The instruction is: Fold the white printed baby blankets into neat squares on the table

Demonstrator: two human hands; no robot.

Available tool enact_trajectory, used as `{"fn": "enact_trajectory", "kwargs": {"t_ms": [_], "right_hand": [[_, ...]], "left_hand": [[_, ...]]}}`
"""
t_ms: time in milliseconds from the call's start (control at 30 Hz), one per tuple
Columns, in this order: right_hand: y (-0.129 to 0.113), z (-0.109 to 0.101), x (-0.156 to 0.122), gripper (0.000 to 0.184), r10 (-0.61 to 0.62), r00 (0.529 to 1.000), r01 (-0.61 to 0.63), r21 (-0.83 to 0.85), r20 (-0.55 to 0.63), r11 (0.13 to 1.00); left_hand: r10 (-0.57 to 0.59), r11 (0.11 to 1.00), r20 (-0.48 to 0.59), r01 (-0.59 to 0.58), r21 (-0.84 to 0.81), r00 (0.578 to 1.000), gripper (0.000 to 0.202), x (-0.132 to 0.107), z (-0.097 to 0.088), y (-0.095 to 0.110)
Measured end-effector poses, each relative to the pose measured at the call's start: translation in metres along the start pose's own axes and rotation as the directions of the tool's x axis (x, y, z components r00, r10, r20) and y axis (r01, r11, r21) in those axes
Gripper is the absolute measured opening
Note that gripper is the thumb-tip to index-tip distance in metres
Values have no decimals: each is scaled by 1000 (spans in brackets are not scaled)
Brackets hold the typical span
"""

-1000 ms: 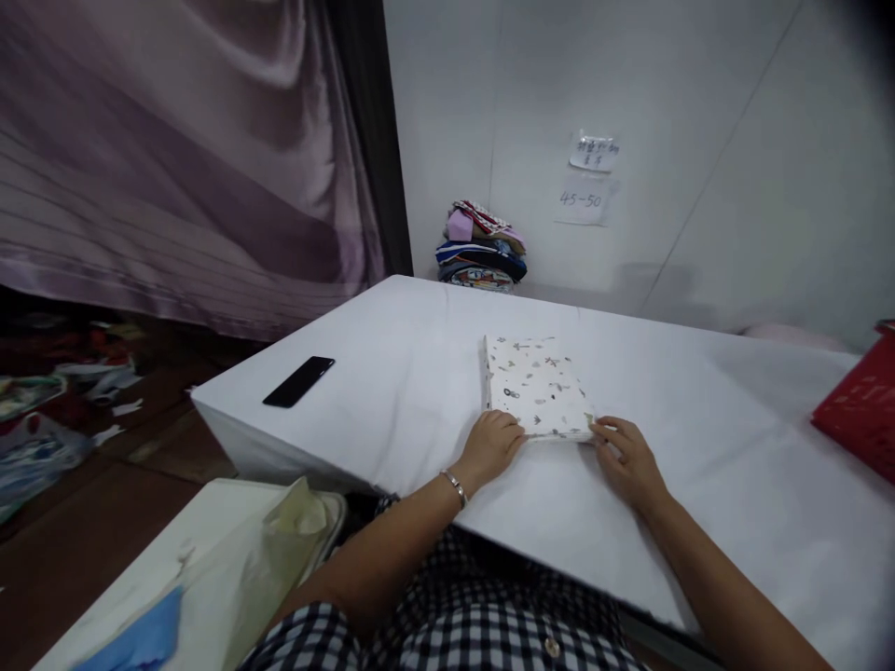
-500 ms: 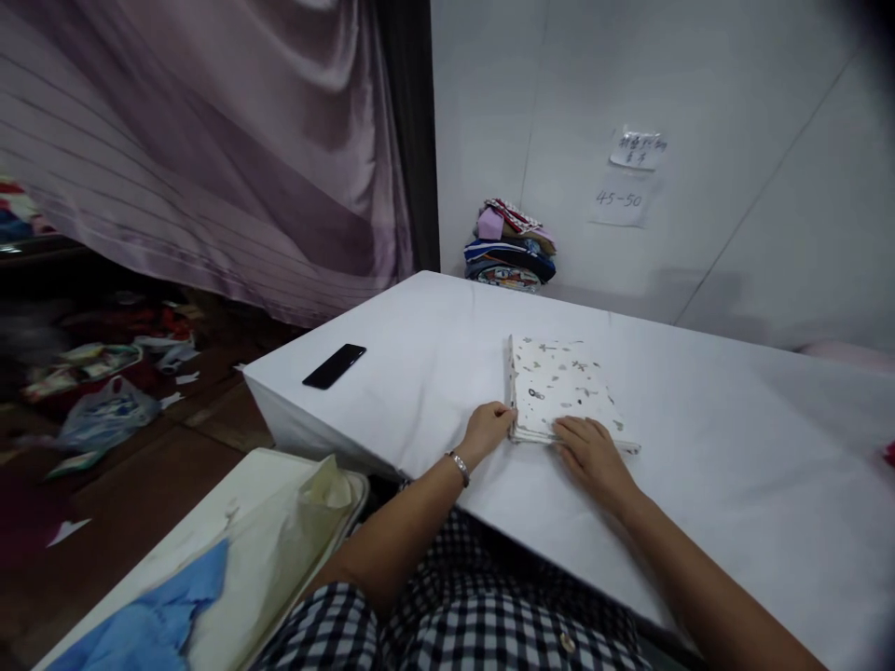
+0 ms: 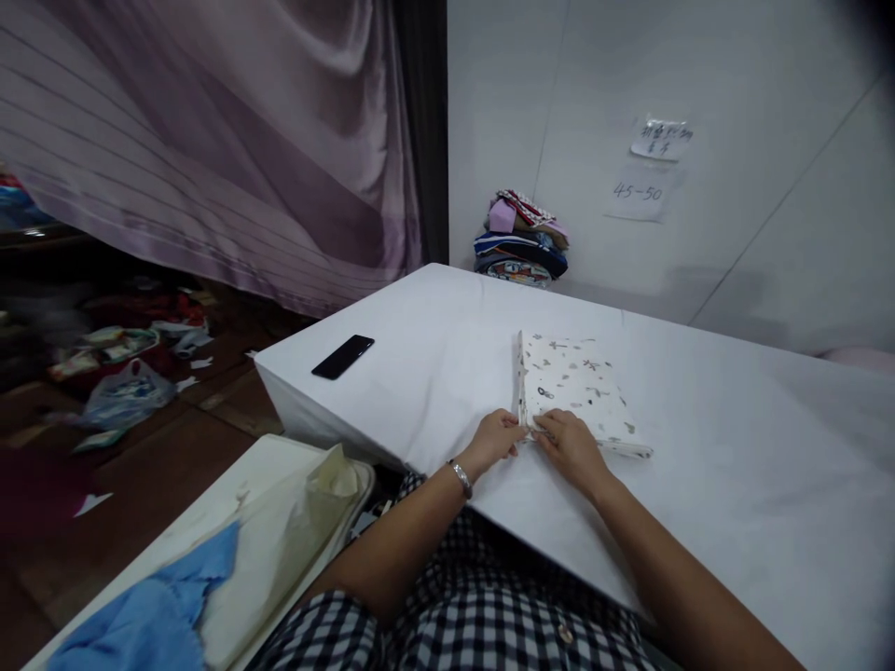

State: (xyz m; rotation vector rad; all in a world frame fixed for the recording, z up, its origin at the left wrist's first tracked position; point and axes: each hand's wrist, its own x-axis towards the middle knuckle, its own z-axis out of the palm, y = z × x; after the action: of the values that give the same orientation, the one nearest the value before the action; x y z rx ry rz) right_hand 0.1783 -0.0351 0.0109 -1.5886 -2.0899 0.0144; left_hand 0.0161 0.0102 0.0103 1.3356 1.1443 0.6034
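Note:
A folded white cloth [image 3: 573,377] with small printed figures lies flat on the white-covered table [image 3: 734,447]. At its near left corner my left hand [image 3: 495,436] pinches the edge of the layers. My right hand [image 3: 568,445] is closed on the same near edge, just to the right, its fingertips almost meeting those of the left. The fingertips partly hide that corner.
A black phone [image 3: 343,357] rests at the table's left end. Folded fabrics [image 3: 523,240] are stacked against the wall behind. At lower left, a lower surface bears a blue cloth [image 3: 150,610]. A purple curtain [image 3: 336,158] hangs at left.
My right hand has slid left along the near edge to the corner and gone from lying flat to gripping. My left hand stays at that corner. The view has shifted slightly.

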Motion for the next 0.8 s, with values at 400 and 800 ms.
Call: {"fn": "enact_trajectory", "kwargs": {"t_ms": [400,800], "right_hand": [[-2,3,-11,26,-49,996,56,100,-73,993],[-3,11,-7,21,43,995,-32,128,-86,991]], "left_hand": [[-6,997,119,16,-80,993,22,-4,-6,4],[9,996,78,-2,-85,997,14,-1,-4,0]]}}
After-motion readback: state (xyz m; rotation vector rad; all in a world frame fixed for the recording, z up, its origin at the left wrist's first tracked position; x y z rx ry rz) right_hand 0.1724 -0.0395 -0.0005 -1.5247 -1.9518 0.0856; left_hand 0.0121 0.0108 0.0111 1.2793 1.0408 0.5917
